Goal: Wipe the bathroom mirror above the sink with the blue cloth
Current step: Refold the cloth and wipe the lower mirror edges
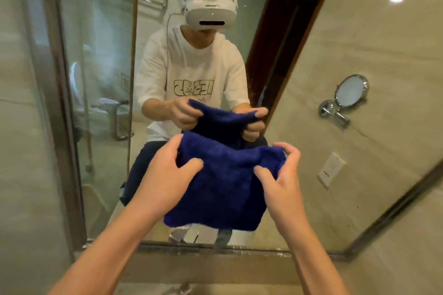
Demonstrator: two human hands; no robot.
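A blue cloth (215, 189) is held up in front of the bathroom mirror (100, 103) by both hands. The upper left edge of the cloth is gripped by the left hand (172, 170), with the thumb laid across the near face and the fingers curled behind the fabric. The upper right corner is pinched by the right hand (282, 175), the thumb pressed on the near side and the fingertips bent over the top edge. The cloth is stretched between the two hands and hangs down loosely, folded or doubled, with its lower edge above the bottom of the mirror frame (239, 248). Whether the cloth is touching the glass cannot be told.

In the mirror, the reflection of a person in a white printed T-shirt and a white headset is seen, with the same cloth held between reflected hands. A glass shower partition and a metal towel rail are also reflected on the left side.

On the beige marble wall (383, 43) to the right, a small round shaving mirror (351, 91) on a chrome arm is mounted, and a white wall socket (330, 170) is set below it. A strip of counter (215, 270) is seen beneath the mirror frame, and part of a chrome tap (179, 290) is visible at the bottom edge.
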